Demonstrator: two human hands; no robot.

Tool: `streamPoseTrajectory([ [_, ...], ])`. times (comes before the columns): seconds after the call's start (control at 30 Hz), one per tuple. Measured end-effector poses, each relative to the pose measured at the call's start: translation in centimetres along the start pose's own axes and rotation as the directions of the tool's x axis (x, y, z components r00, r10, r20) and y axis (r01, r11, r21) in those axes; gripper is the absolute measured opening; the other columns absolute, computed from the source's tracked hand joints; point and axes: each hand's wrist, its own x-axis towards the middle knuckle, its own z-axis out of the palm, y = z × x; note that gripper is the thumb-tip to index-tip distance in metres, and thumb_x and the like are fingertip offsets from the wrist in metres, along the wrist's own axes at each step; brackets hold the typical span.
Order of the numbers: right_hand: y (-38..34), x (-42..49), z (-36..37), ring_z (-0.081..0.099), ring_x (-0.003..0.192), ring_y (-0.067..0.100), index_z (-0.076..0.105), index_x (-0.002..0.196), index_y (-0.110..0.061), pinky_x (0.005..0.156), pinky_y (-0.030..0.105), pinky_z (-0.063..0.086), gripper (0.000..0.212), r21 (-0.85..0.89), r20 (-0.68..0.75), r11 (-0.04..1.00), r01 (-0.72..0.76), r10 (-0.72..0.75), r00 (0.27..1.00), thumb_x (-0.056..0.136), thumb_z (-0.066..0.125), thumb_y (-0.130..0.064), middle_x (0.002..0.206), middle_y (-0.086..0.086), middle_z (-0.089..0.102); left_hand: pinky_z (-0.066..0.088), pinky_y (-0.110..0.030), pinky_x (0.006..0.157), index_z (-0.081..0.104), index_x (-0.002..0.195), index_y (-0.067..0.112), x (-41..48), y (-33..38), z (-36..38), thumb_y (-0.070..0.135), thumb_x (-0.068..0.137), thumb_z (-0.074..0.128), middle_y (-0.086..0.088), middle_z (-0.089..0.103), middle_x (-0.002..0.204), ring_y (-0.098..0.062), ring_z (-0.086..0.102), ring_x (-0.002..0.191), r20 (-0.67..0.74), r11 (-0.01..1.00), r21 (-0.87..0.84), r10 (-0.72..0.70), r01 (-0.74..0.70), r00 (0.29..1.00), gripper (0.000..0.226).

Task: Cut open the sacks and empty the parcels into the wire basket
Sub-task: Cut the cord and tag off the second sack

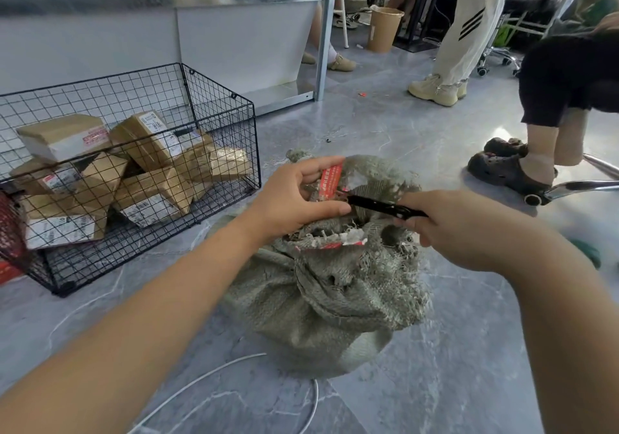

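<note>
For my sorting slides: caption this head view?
Left hand grips the sack at its neck while the right hand holds a black cutter to it, beside the wire basket of parcels.

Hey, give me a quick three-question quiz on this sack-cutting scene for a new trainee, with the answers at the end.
1. True or false: the wire basket already holds cardboard parcels.
2. Fill in: the left hand pinches a red ___ at the mouth of the woven sack.
3. What has a grip on the black cutting tool? A) the left hand B) the right hand C) nothing, it lies on the floor

Key: 1 true; 2 label; 3 B.
</note>
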Motion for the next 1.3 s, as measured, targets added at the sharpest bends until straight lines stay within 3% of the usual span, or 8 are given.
streamPoseTrajectory([
  [0.13,0.2,0.3,0.3,0.059,0.074,0.02,0.052,0.104,-0.032,0.07,0.036,0.051,0.017,-0.006,-0.036,1.0,-0.013,0.013,0.999,0.099,0.037,-0.025,0.091,0.0,0.063,0.042,-0.046,0.104,0.051,0.115,0.049,-0.1,0.0,-0.3,0.05,0.048,0.082,0.004,0.055,0.134,-0.024,0.055,0.12,-0.043,0.999,-0.034,0.002,-0.003,0.999,0.074],
  [0.47,0.4,1.1,0.4,0.061,0.071,0.02,0.052,0.096,-0.037,0.068,0.038,0.051,0.017,0.071,-0.052,0.991,0.116,-0.112,0.992,0.097,0.039,-0.025,0.084,-0.002,0.064,0.043,-0.026,0.103,0.049,0.13,0.024,-0.7,0.3,-0.3,0.026,0.063,0.075,0.004,0.056,0.133,-0.004,0.057,0.115,0.094,0.998,-0.063,0.002,0.004,0.996,0.072],
  [0.7,1.8,1.3,0.2,0.051,0.051,0.001,0.057,0.079,-0.036,0.05,0.013,0.037,0.025,0.259,-0.17,0.935,0.243,-0.203,0.964,0.094,0.048,-0.017,0.061,-0.012,0.062,0.047,-0.006,0.068,0.061,0.098,0.03,-1.0,0.7,-0.6,0.028,0.061,0.068,0.019,0.067,0.08,0.008,0.06,0.068,0.126,0.985,-0.172,0.02,0.002,0.992,0.038],
  [0.83,1.9,1.4,1.0,0.041,0.043,0.009,0.057,0.061,-0.022,0.047,0.022,0.031,0.031,0.364,-0.368,0.865,0.346,-0.207,0.906,0.091,0.053,-0.014,0.046,-0.008,0.053,0.036,-0.002,0.045,0.063,0.074,0.017,-0.3,1.0,-0.6,0.011,0.08,0.062,0.017,0.061,0.049,0.007,0.051,0.043,-0.007,0.961,-0.275,-0.023,0.02,1.0,0.008],
  [0.93,1.4,1.8,2.4,0.044,0.043,0.014,0.062,0.064,-0.011,0.047,0.026,0.035,0.027,0.523,-0.439,0.767,0.373,-0.133,0.889,0.09,0.054,-0.011,0.049,0.002,0.058,0.036,-0.005,0.053,0.066,0.076,0.017,0.5,1.1,-0.4,0.01,0.083,0.062,0.015,0.058,0.053,0.002,0.047,0.049,-0.102,0.975,-0.222,-0.014,-0.009,0.995,0.011],
  [1.03,0.4,2.3,3.8,0.042,0.038,0.008,0.065,0.075,-0.008,0.039,0.017,0.036,0.021,0.729,-0.39,0.601,0.328,-0.029,0.92,0.092,0.052,-0.005,0.048,-0.004,0.057,0.044,-0.03,0.079,0.068,0.072,0.019,1.1,0.5,-0.3,0.013,0.082,0.064,-0.004,0.065,0.069,-0.018,0.054,0.073,-0.145,0.959,-0.281,-0.085,0.041,0.986,0.012],
  [1.1,-0.7,2.9,5.2,0.042,0.039,0.008,0.066,0.085,-0.017,0.039,0.017,0.036,0.02,0.841,-0.344,0.459,0.286,0.046,0.938,0.093,0.051,-0.006,0.049,-0.005,0.057,0.046,-0.039,0.088,0.068,0.072,0.018,1.4,0.3,-0.4,0.01,0.083,0.062,0.007,0.07,0.065,-0.018,0.06,0.074,-0.162,0.935,-0.346,-0.138,0.074,0.977,0.014],
  [1.3,-2.5,3.8,6.6,0.045,0.061,0.019,0.067,0.069,-0.018,0.061,0.029,0.035,0.029,0.879,-0.378,0.373,0.296,0.169,0.91,0.093,0.052,-0.011,0.051,-0.008,0.06,0.054,-0.025,0.071,0.067,0.079,0.011,1.8,-0.3,-0.5,0.01,0.086,0.059,0.009,0.071,0.061,-0.006,0.066,0.062,-0.171,0.902,-0.423,-0.171,0.084,0.97,0.01],
])
